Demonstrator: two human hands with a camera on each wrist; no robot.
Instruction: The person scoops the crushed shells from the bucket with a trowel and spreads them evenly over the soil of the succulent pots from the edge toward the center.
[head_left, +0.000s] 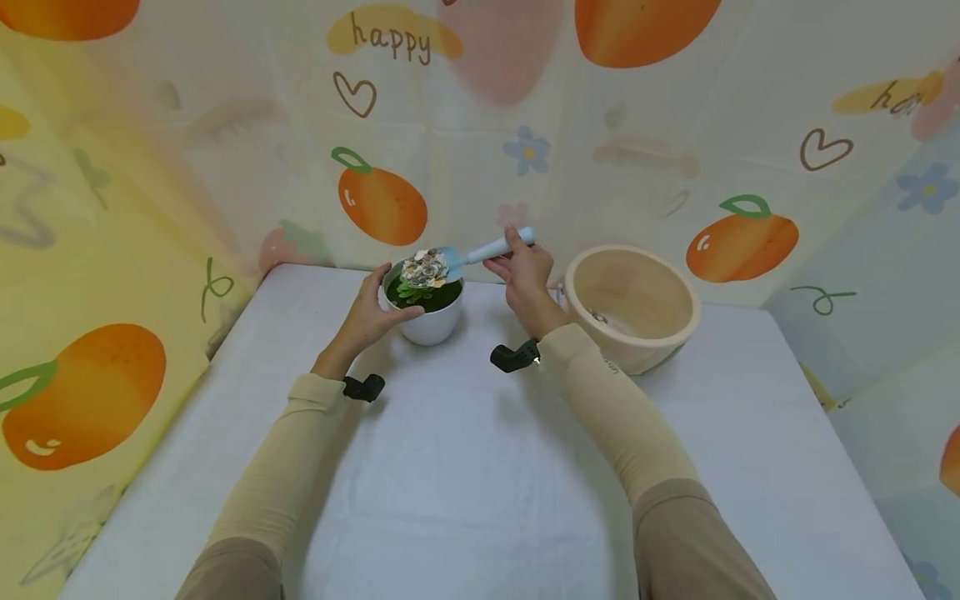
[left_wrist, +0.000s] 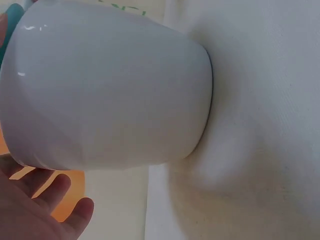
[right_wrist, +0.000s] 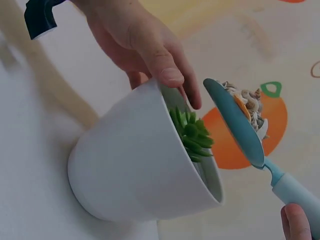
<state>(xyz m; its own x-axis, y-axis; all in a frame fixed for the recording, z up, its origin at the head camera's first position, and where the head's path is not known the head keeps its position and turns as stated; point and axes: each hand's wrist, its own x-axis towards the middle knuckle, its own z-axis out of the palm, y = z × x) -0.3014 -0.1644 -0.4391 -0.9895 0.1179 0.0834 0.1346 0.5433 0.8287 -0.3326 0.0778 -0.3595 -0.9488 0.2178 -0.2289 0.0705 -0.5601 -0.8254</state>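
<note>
Sleeves (head_left: 622, 429) cross the bench (head_left: 450, 467); near its far edge the left hand (head_left: 372, 315), fingers spread, clasps a white pot (head_left: 429, 327); right hand (head_left: 528, 279) grips a scoop (head_left: 491, 250) of shells (head_left: 424, 267) above.

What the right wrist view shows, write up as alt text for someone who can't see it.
A right hand holds a blue trowel heaped with small shells over a white pot containing a green succulent. The left hand holds the pot's rim. An orange fruit is printed on the backdrop.
</note>
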